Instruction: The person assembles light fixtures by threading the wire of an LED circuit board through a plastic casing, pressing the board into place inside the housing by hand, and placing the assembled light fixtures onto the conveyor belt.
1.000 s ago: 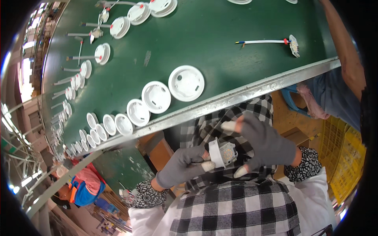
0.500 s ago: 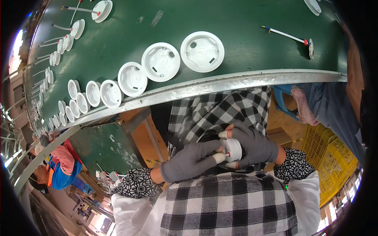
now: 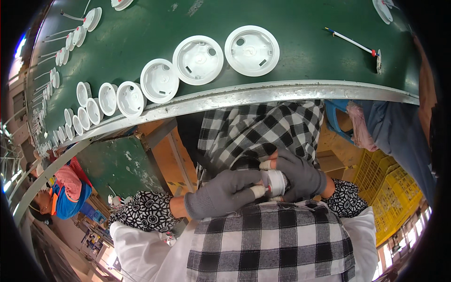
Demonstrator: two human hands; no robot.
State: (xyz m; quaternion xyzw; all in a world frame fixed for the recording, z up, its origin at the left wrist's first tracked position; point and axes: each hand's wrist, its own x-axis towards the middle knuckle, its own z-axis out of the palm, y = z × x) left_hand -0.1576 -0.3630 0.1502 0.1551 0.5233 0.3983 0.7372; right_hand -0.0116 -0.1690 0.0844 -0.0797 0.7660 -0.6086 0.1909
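Note:
Above my lap, in front of the plaid apron, my right hand [image 3: 303, 176] in a grey glove wraps round a white round plastic housing [image 3: 277, 182], tilted on its side. My left hand [image 3: 223, 191], gloved in grey with fingertips wrapped in white, is closed in a pinch against the housing's left face. A small red part [image 3: 269, 187] shows beside those fingertips. Whatever else the left fingers grip is hidden. On the green table ahead, a row of similar white housings [image 3: 198, 60] lies with hollow sides showing.
A white cable with a red fitting and disc [image 3: 373, 52] lies at the table's right. Housings with cables [image 3: 77, 36] line the far left. A metal edge [image 3: 244, 101] borders the table. Yellow crates [image 3: 394, 197] and a person's blue-grey trousers [image 3: 392, 134] are right; another person [image 3: 70, 199] is left.
My view has shifted slightly, so the table and its housings sit a little differently in the picture. Both hands keep the housing between them, with the left fingers still at its red part.

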